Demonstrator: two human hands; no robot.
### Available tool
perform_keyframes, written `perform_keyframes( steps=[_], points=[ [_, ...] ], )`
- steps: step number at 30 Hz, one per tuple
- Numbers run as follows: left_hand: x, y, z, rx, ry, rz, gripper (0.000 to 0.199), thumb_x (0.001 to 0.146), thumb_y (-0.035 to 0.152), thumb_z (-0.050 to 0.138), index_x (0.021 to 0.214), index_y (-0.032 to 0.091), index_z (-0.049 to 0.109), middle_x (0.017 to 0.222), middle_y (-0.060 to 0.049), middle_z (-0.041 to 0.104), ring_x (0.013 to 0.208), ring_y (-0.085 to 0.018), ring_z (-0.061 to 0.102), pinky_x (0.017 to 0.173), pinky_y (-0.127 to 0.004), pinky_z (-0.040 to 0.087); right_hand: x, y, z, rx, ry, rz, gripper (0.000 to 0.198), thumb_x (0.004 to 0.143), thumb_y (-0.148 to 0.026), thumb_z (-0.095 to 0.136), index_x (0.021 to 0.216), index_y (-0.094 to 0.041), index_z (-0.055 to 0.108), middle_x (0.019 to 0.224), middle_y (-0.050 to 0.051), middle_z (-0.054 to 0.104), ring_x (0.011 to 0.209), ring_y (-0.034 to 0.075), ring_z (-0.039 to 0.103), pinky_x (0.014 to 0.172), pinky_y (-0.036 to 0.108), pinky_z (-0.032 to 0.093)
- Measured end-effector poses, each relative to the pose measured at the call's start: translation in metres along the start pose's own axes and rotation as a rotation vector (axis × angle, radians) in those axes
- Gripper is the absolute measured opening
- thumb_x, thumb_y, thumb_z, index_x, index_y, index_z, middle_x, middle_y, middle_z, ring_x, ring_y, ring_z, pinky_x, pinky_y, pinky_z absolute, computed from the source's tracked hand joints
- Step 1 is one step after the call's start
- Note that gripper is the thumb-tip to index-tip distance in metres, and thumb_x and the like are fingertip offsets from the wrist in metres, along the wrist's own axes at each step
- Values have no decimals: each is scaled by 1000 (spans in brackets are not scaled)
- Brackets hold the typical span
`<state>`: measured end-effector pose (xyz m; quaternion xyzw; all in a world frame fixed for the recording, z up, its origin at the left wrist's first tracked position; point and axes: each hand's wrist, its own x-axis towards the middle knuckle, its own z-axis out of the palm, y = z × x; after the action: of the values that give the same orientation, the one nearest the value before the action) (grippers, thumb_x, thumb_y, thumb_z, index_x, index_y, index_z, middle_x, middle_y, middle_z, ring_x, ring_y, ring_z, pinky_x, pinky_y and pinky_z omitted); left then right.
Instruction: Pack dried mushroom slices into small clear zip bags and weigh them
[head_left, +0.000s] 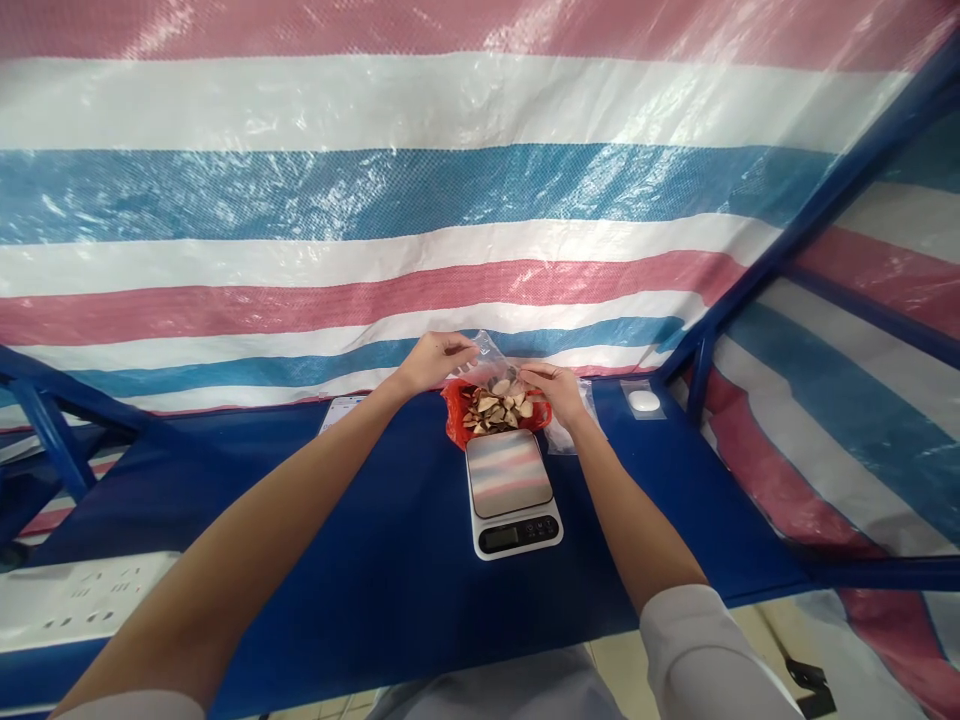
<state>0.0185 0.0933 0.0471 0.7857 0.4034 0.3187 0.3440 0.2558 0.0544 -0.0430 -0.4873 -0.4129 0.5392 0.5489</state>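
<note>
Between my two hands hangs a small clear plastic bag (489, 357), with a few pale slices showing through its lower part. My left hand (440, 360) pinches its upper left side. At its lower right edge, my right hand (553, 387) has its fingers closed on the plastic. Right below lies an open red plastic bag (454, 420) filled with dried, dark-skinned slices (496, 408). Directly in front of it stands a white kitchen scale (517, 540) with a bare metal plate (510, 472). The digits on its display cannot be read.
More clear plastic bags (562, 437) lie under my right wrist. A white round item in a clear packet (643, 401) sits farther right. Behind my left forearm is a phone (339, 410). A power strip (90, 598) lies at lower left. Blue frame bars and striped sheeting enclose the blue table (360, 600).
</note>
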Motion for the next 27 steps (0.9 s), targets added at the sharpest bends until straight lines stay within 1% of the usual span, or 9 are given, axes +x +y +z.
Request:
perform_keyframes(
  steps=[4, 8, 13, 17, 19, 21, 24, 27],
  points=[
    [2, -7, 1, 72, -8, -9, 46, 78, 63, 66, 80, 17, 73, 75, -7, 73, 71, -21, 68, 68, -33, 53, 2, 10, 7, -53, 0, 18, 37, 58, -42, 84, 85, -18, 78, 69, 2, 72, 60, 16, 65, 54, 27, 55],
    [-2, -12, -6, 76, -5, -42, 44, 77, 61, 65, 79, 17, 72, 74, -7, 73, 67, -20, 67, 65, -31, 52, 5, 19, 20, -90, -36, 42, 34, 63, -40, 81, 87, -17, 77, 67, 1, 70, 60, 16, 65, 55, 28, 57],
    [-7, -8, -16, 91, -27, -87, 39, 78, 55, 65, 77, 17, 70, 74, -6, 72, 66, -19, 67, 64, -30, 53, 7, 22, 33, -157, -68, 36, 20, 71, -33, 76, 84, -20, 78, 72, 2, 72, 63, 15, 66, 53, 25, 56],
    [-5, -4, -18, 95, -36, -79, 38, 78, 54, 65, 77, 16, 70, 73, -6, 71, 66, -19, 67, 64, -30, 54, 6, 21, 39, -242, -112, 27, 11, 75, -30, 72, 79, -21, 78, 67, 0, 70, 62, 15, 65, 52, 23, 55],
    [-3, -3, -17, 88, -49, -72, 38, 78, 54, 65, 77, 16, 70, 73, -6, 71, 66, -18, 67, 64, -30, 54, 6, 20, 37, -262, -135, 32, 11, 75, -29, 73, 78, -20, 78, 67, 1, 70, 60, 14, 64, 51, 23, 54],
    [-2, -2, -15, 78, -52, -57, 40, 78, 56, 65, 78, 16, 70, 73, -6, 71, 65, -18, 66, 64, -30, 54, 5, 18, 32, -232, -142, 50, 12, 73, -30, 75, 79, -20, 77, 69, 1, 71, 61, 14, 65, 51, 22, 53],
    [-2, -2, -10, 63, -40, -23, 44, 78, 58, 66, 81, 15, 72, 73, -6, 71, 65, -17, 65, 63, -30, 53, 4, 14, 20, -156, -122, 90, 20, 70, -33, 80, 83, -18, 77, 71, 3, 72, 64, 15, 66, 53, 23, 53],
    [0, 0, -3, 41, -15, 19, 46, 79, 60, 66, 81, 15, 72, 73, -6, 71, 65, -17, 63, 62, -29, 51, 1, 8, 8, -89, -110, 87, 29, 67, -36, 82, 89, -17, 78, 78, 5, 76, 65, 15, 68, 54, 23, 53]
  ],
)
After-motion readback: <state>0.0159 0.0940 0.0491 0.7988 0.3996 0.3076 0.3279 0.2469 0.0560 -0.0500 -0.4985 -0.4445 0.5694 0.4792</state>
